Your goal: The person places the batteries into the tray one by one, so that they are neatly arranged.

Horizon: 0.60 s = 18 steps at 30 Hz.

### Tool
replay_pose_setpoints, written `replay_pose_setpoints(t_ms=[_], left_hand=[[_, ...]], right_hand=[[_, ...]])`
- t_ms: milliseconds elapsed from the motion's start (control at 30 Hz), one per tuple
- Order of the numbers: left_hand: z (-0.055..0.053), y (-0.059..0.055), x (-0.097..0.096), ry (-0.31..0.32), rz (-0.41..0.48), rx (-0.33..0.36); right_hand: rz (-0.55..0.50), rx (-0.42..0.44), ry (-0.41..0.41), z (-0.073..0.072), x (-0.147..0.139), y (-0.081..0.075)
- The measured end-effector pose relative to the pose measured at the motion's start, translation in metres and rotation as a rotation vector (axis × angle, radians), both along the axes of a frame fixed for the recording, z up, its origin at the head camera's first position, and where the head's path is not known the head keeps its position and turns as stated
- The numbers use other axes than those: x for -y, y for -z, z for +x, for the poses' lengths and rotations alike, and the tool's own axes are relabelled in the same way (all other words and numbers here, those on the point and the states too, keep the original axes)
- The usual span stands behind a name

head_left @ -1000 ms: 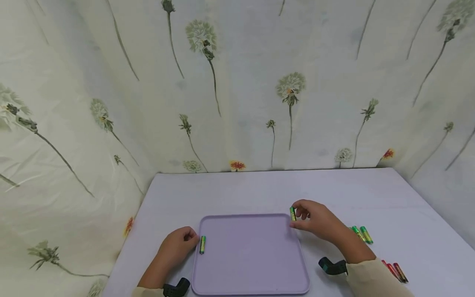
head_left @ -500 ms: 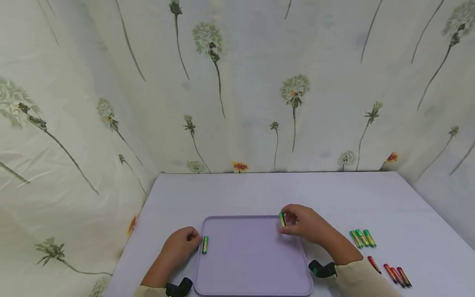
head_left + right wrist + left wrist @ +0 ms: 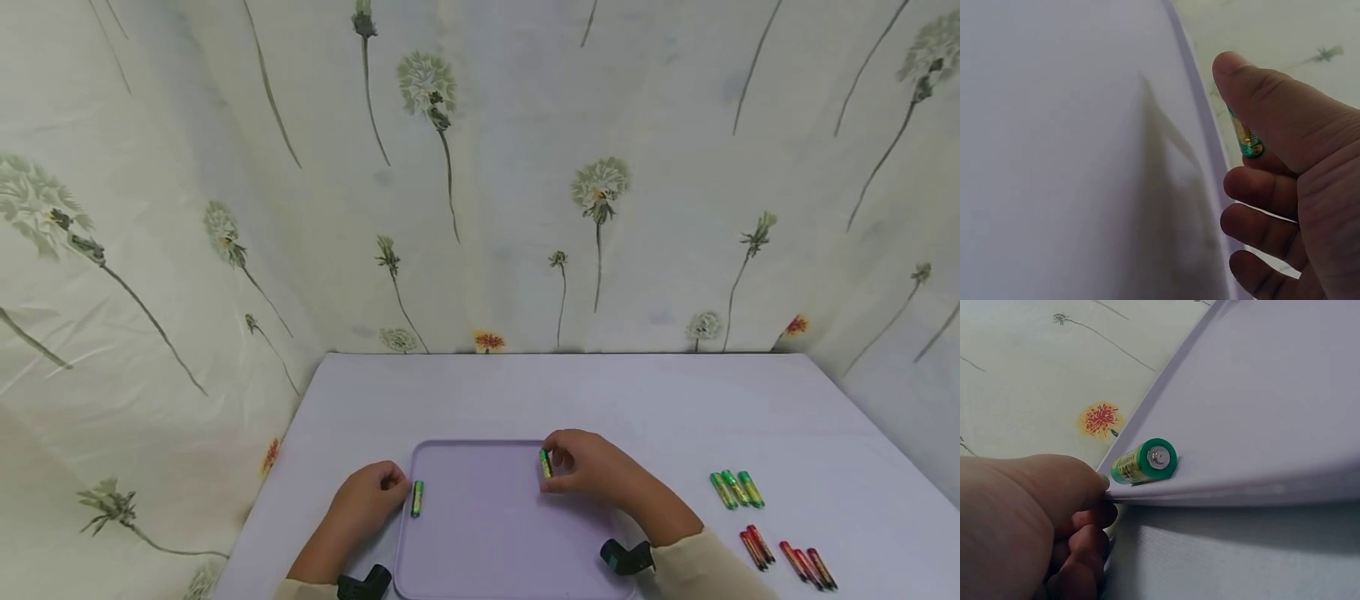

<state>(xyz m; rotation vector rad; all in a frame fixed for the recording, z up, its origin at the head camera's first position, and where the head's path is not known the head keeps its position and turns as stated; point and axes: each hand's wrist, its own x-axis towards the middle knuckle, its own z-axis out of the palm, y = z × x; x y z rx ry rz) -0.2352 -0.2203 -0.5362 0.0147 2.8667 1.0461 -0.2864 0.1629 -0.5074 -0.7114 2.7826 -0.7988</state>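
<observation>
My right hand (image 3: 588,467) pinches a green-and-yellow battery (image 3: 546,463) between thumb and fingers, above the far right part of the lilac tray (image 3: 510,542). In the right wrist view the battery (image 3: 1248,139) shows partly behind the thumb, and the other fingers are spread loosely. My left hand (image 3: 367,500) grips the tray's left rim, thumb on top and fingers curled beneath, as the left wrist view shows. Just beside that thumb, a second green battery (image 3: 1145,461) lies inside the tray along its left edge, its metal nub facing the camera.
On the white table (image 3: 525,392), right of the tray, lie a group of green batteries (image 3: 737,489), a pair of red batteries (image 3: 757,547) and another red group (image 3: 808,566). A flower-printed curtain (image 3: 510,167) stands behind the table's far edge.
My right hand has moved left, carrying its battery from the tray's right edge to above the tray. The red and green batteries its arm had covered now show. The left hand keeps its place.
</observation>
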Motion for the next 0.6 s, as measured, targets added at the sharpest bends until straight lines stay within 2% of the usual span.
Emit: replay_pose_setpoints(t_ms=[300, 400, 600], left_hand=[[0.001, 0.001, -0.001, 0.005, 0.007, 0.008], [0.0, 0.001, -0.001, 0.003, 0.007, 0.002], [0.0, -0.001, -0.001, 0.007, 0.011, -0.008]], right_hand=[[0.107, -0.07, -0.121, 0.006, 0.024, 0.007], [0.108, -0.1, -0.141, 0.007, 0.031, 0.006], [0.069, -0.059, -0.158, 0.008, 0.045, 0.011]])
